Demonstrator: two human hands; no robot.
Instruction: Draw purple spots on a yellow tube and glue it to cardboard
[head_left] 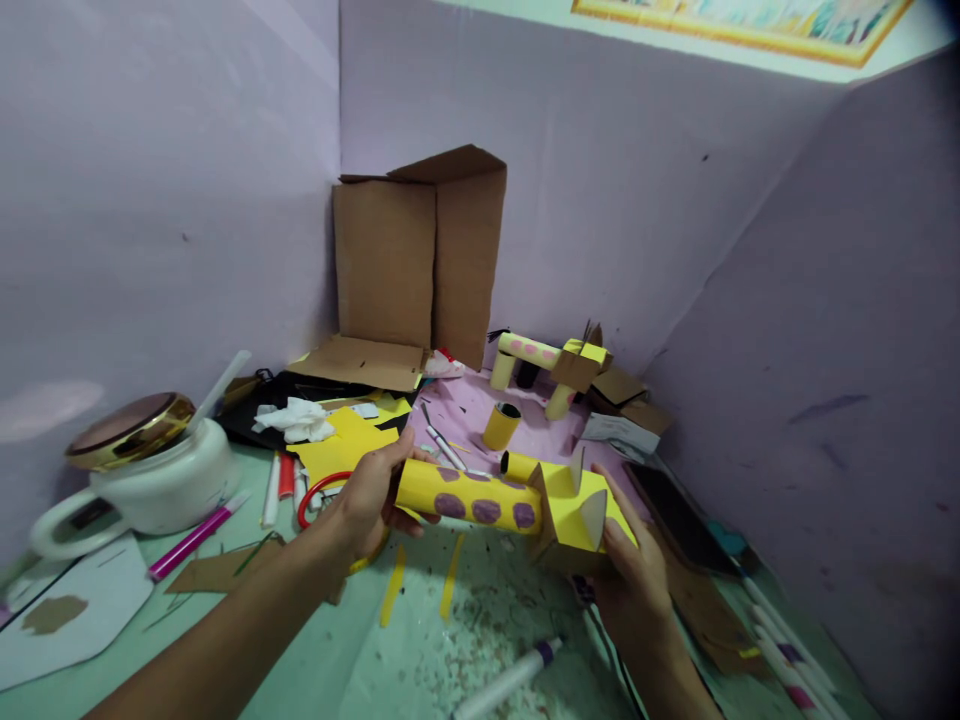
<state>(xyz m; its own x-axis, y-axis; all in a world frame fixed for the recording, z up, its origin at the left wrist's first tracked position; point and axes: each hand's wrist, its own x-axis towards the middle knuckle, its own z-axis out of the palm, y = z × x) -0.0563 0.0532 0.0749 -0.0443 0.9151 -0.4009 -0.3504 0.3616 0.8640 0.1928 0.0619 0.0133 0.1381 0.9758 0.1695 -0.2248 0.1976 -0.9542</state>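
A yellow tube with purple spots [486,502] lies level in front of me, joined at its right end to a yellow-topped cardboard box piece [574,515] with upright rounded flaps. My left hand [371,495] is closed round the tube's left end. Round the right side of the box piece, my right hand [630,555] is closed too. Just behind them lies a plain yellow tube [521,467], partly hidden by the box piece. Another short yellow tube [501,427] stands upright farther back.
A similar spotted model [529,350] stands at the back. Folded cardboard [386,265] leans at the wall. On the left are a white mug [180,480], a pink marker [191,540] and red-handled scissors [322,490]. A white marker [510,682] lies in front, a dark phone [679,520] right.
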